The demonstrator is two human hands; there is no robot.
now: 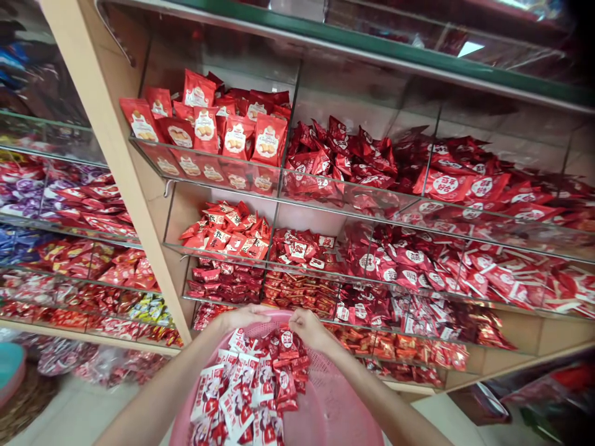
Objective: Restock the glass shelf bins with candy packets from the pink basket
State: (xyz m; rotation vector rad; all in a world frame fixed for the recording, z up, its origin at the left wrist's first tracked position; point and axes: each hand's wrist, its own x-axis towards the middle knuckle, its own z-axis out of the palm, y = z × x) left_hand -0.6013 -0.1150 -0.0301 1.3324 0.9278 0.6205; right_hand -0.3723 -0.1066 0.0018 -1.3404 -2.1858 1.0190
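Observation:
A pink perforated plastic basket [332, 406] sits low in the middle, holding a heap of small red and white snack packets [253, 387]. My left hand [239, 319] curls over the basket's far rim. My right hand [309, 328] is beside it, fingers closed in a pinch just above a red packet [287, 341] at the top of the heap; whether it grips that packet I cannot tell. Both forearms reach up from the bottom of the view.
Tiered glass-fronted shelves [325, 204] full of red snack packets fill the wall ahead. A wooden upright [121, 173] separates them from more shelves [69, 248] at left. A teal container [9, 368] sits at the lower left over tiled floor.

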